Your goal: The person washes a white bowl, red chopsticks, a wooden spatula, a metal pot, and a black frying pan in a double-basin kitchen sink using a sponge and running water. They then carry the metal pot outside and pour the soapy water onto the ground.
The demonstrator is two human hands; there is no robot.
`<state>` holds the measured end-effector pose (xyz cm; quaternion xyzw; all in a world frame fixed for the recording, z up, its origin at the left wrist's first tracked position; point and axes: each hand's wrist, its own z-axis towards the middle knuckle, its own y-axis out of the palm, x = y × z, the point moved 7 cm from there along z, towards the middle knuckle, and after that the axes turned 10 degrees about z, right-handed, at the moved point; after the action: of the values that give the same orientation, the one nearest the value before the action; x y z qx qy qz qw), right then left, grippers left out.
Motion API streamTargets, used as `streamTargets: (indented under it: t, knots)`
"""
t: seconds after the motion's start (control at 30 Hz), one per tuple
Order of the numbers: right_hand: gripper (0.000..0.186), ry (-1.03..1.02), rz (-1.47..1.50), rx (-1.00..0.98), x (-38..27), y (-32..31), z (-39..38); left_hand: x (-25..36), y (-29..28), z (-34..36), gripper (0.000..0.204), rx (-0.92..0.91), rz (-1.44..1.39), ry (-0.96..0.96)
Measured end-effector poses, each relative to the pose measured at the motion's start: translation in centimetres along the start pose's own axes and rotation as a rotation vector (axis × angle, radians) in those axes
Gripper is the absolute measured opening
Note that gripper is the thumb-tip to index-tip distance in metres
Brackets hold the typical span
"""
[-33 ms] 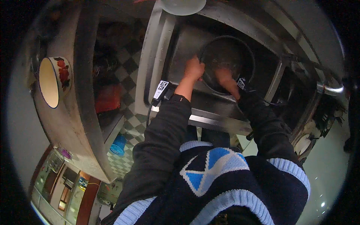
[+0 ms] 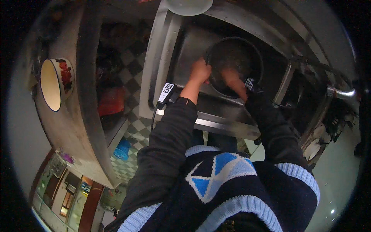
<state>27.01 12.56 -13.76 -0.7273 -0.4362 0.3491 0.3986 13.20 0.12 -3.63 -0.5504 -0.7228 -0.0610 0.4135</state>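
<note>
A round dark pan (image 2: 237, 50) rests inside the steel sink (image 2: 187, 46). My left hand (image 2: 200, 71) is closed on the pan's left edge. My right hand (image 2: 232, 77) reaches down into the pan's lower part; its fingers are blurred and dim, so their grip and anything under them is unclear. A small device with a printed label (image 2: 166, 92) is worn by my left wrist, and a similar one (image 2: 251, 87) is on my right wrist.
An enamel container with red flowers (image 2: 56, 85) is on the worn counter (image 2: 89, 143) to my left. A blue plastic basket (image 2: 121, 149) and red object (image 2: 110, 100) sit lower down beside the checkered floor (image 2: 137, 125). A pale round object (image 2: 187, 5) is above the sink.
</note>
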Motion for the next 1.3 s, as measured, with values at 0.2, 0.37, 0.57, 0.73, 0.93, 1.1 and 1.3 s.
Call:
streamTargets:
  t: [0.2,0.37,0.57,0.73,0.93,1.1,1.3]
  knots:
    - [0.031,0.024,0.17,0.035,2.4,-2.8,2.5,0.2,-0.2,-0.5,0.039,-0.06,0.044,-0.02]
    - [0.031,-0.205,-0.234,0.335,-1.4,-3.4,-1.3,0.6,-0.2,-0.4,0.041,-0.094,-0.111,0.008]
    - [0.031,-0.286,-0.031,-0.043,-4.4,-3.1,1.8,-0.6,0.1,-0.1,0.041,-0.078,-0.018,-0.088]
    - [0.036,-0.303,-0.024,0.17,-0.3,-7.7,4.1,-0.7,0.5,0.0,0.04,-0.057,-0.1,-0.087]
    - [0.031,0.298,0.115,0.062,4.7,-2.5,-1.0,-0.4,0.6,0.0,0.043,-0.15,-0.11,-0.102]
    - [0.035,-0.042,0.177,-0.188,-2.8,4.0,-1.8,-0.4,0.3,-0.3,0.048,-0.113,-0.127,-0.141]
    - [0.037,0.54,1.518,0.095,-2.6,3.1,6.4,-0.5,0.7,-0.6,0.063,-0.138,-0.132,-0.19]
